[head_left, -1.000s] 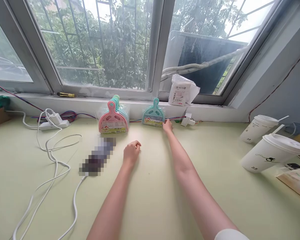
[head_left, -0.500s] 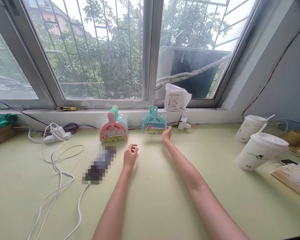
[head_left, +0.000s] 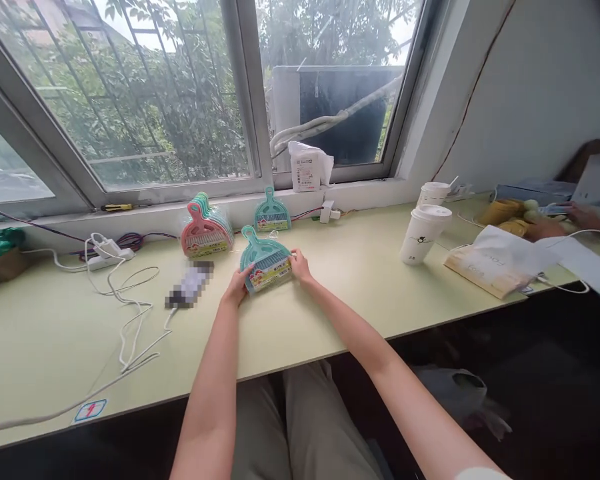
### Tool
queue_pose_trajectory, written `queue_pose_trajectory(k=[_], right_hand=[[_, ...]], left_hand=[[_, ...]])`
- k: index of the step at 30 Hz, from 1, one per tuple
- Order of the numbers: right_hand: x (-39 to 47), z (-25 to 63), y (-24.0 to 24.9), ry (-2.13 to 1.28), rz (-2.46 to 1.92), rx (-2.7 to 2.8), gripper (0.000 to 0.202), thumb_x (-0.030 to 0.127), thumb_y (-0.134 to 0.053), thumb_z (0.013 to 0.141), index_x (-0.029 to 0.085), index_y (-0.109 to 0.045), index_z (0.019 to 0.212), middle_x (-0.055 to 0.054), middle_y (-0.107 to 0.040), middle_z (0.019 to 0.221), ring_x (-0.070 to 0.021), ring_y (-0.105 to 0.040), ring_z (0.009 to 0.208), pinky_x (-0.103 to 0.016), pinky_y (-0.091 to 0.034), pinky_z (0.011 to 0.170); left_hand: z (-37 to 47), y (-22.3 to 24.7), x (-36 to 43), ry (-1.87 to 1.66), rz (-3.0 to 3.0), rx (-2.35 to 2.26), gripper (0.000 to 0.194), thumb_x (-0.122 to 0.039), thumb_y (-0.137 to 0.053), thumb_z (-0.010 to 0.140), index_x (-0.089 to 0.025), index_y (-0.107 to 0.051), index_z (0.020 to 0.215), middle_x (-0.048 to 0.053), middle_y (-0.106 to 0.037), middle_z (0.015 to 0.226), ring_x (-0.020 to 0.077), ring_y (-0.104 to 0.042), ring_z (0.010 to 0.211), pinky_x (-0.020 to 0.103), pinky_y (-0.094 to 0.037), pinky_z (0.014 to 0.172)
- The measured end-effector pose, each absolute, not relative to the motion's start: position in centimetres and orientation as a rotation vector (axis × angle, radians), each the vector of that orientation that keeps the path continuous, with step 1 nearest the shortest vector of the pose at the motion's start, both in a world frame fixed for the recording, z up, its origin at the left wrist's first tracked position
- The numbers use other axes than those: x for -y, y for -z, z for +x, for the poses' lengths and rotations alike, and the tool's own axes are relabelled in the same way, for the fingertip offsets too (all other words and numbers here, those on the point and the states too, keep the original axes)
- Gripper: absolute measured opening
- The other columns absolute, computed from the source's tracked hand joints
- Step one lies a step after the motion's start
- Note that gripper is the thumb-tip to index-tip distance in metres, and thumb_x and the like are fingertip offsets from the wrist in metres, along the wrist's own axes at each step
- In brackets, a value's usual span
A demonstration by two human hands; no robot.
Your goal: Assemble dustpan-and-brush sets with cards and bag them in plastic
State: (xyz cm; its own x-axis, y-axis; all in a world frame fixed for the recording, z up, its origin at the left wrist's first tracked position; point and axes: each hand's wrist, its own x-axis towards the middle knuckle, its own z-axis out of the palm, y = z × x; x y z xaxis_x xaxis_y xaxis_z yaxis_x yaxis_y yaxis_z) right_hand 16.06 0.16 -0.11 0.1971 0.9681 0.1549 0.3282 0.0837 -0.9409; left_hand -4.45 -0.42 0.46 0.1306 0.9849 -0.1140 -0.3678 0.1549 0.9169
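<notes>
A teal dustpan-and-brush set (head_left: pixel 266 261) in clear wrapping is tilted above the table, held between both hands. My left hand (head_left: pixel 237 285) grips its left edge, and my right hand (head_left: pixel 300 265) has its fingers closed on the right edge. Behind it, another teal set (head_left: pixel 272 212) stands against the wall below the window. To the left stands a row of similar sets (head_left: pixel 207 230), with a pink one at the front and green ones behind.
A pixelated phone-like object (head_left: pixel 190 285) lies left of my hands, beside white cables and a power strip (head_left: pixel 111 255). White cups (head_left: pixel 425 233) and a paper bag (head_left: pixel 497 261) are on the right. A person's hand (head_left: pixel 594 217) shows at far right. The table's front edge (head_left: pixel 290 366) crosses below.
One teal set has come away from the wall toward me. My left hand has taken hold of its left edge, while my right hand keeps the right. The view has shifted right and down.
</notes>
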Motion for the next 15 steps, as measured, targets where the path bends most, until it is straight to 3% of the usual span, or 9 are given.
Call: queue_pose_trajectory(k=[2, 5, 8, 11, 13, 15], right_hand=[[1.1, 16.0, -0.3, -0.579, -1.403, 1.432, 0.024, 0.022, -0.046, 0.09, 0.021, -0.051, 0.113, -0.008, -0.062, 0.114, -0.0203, -0.057, 0.103, -0.033, -0.045, 0.09], [2.8, 16.0, -0.9, -0.274, -1.229, 1.613, 0.026, 0.021, -0.051, 0.089, 0.022, -0.054, 0.115, -0.01, -0.055, 0.128, -0.0238, -0.049, 0.12, -0.038, -0.038, 0.103], [3.7, 15.6, -1.1, -0.353, -1.098, 1.767, 0.019, 0.024, -0.043, 0.095, 0.023, -0.061, 0.101, -0.006, -0.067, 0.096, -0.0219, -0.062, 0.096, -0.036, -0.046, 0.092], [3.6, 14.5, -0.8, -0.653, -1.112, 1.716, 0.028, 0.033, -0.045, 0.095, 0.021, -0.06, 0.075, -0.001, -0.062, 0.064, -0.0174, -0.063, 0.06, -0.031, -0.052, 0.069], [3.2, 14.0, -0.6, -0.858, -1.102, 1.573, 0.036, 0.039, -0.049, 0.093, 0.02, -0.055, 0.063, -0.002, -0.063, 0.062, -0.015, -0.061, 0.052, -0.028, -0.052, 0.059], [2.8, 14.0, -0.6, -1.006, -1.088, 1.414, 0.034, 0.041, -0.054, 0.09, 0.019, -0.056, 0.066, -0.003, -0.066, 0.065, -0.014, -0.063, 0.051, -0.026, -0.052, 0.057]], left_hand=[[-3.6, -0.2, 1.2, -1.254, 0.826, -0.985, 0.031, -0.029, -0.066, 0.078, -0.016, -0.063, 0.106, 0.011, -0.071, 0.088, 0.0249, -0.069, 0.087, 0.04, -0.056, 0.083], [-3.2, 0.0, 1.4, -1.33, 0.775, -0.991, 0.031, -0.027, -0.064, 0.079, -0.014, -0.062, 0.107, 0.011, -0.07, 0.087, 0.0246, -0.069, 0.084, 0.042, -0.055, 0.084], [-3.4, -0.2, 1.3, -1.392, 0.747, -0.932, 0.029, -0.028, -0.06, 0.082, -0.014, -0.061, 0.107, 0.011, -0.07, 0.095, 0.0236, -0.068, 0.088, 0.042, -0.054, 0.087], [-3.8, -0.7, 1.3, -1.453, 0.707, -0.869, 0.025, -0.03, -0.055, 0.086, -0.014, -0.061, 0.104, 0.012, -0.069, 0.102, 0.0228, -0.067, 0.094, 0.04, -0.053, 0.089], [-3.9, -1.1, 1.5, -1.49, 0.684, -0.822, 0.025, -0.03, -0.054, 0.086, -0.013, -0.062, 0.103, 0.012, -0.069, 0.105, 0.0232, -0.066, 0.098, 0.039, -0.053, 0.091], [-3.8, -1.3, 1.6, -1.497, 0.688, -0.78, 0.026, -0.029, -0.055, 0.086, -0.014, -0.062, 0.105, 0.012, -0.068, 0.108, 0.0242, -0.064, 0.102, 0.039, -0.052, 0.092]])
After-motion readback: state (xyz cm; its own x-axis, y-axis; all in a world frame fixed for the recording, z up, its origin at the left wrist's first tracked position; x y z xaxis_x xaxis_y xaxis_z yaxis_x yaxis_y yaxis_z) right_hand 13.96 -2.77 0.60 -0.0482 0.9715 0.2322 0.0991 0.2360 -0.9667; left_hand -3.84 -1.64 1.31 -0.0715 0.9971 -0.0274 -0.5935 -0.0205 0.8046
